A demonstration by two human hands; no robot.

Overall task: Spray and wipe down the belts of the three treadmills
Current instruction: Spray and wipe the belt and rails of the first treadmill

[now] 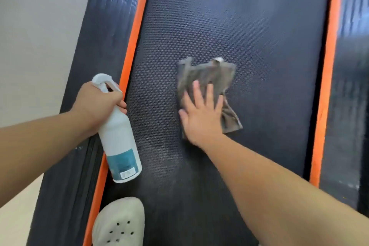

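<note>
On my feed the belt (249, 36) fills the middle of the view, dark and finely dotted, running away from me. A grey cloth (205, 75) lies crumpled on it, about halfway across and slightly blurred. My right hand (201, 114) presses flat on the near part of the cloth, fingers straight and a little spread, thumb out to the left; nothing is gripped, and the cloth sticks out beyond the fingertips and to the right of the palm. Just near of that hand the belt shows a paler, hazy patch.

My left hand (97, 104) is curled round the neck of a white bottle (119, 146), just under its spray head. The bottle is tilted, head away from me, base toward me, and hangs over the belt's left edge. It has a teal label low on its body.

An orange strip (135, 32) borders the belt on the left and another (329, 66) on the right, each with a dark side rail (99, 26) outside it. A pale shoe (119, 223) with holes stands on the belt's near left corner. The light floor (30, 26) lies at far left.
</note>
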